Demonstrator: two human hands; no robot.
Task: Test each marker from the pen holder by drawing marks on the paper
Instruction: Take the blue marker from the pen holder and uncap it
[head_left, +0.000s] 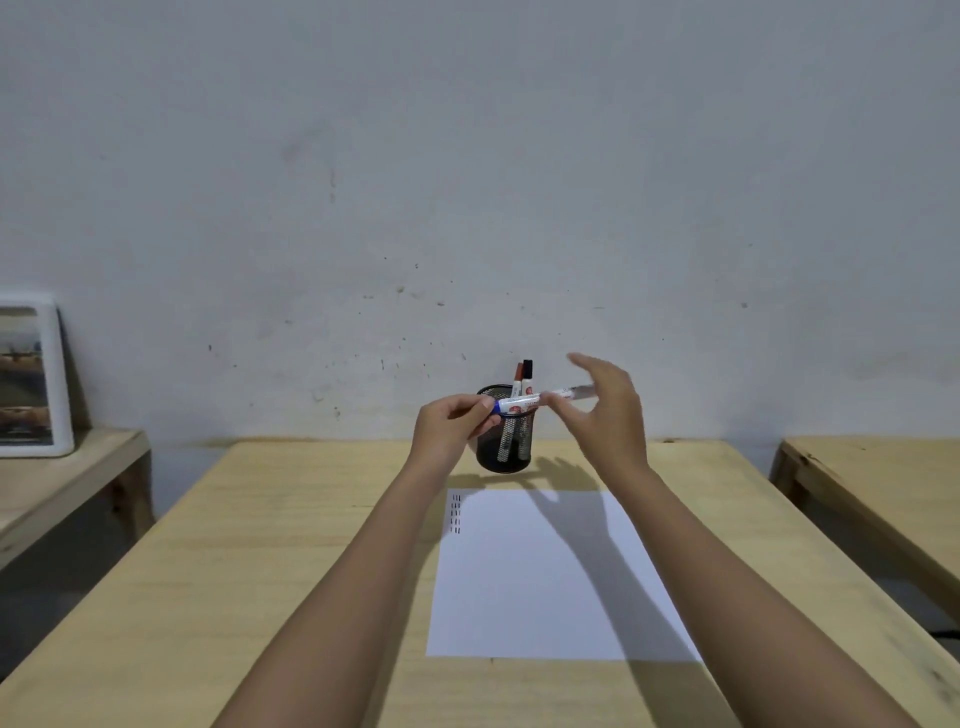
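A white marker with a blue cap is held level in the air in front of the black mesh pen holder. My left hand grips its blue-capped end. My right hand pinches the barrel with thumb and forefinger, the other fingers spread. Two more markers, one red-capped and one black-capped, stand upright in the holder. A white sheet of paper lies on the table nearer to me, with short black dashes in its far-left corner.
The wooden table stands against a grey wall. A lower wooden bench at the left carries a white-framed picture. Another wooden bench stands at the right, across a gap.
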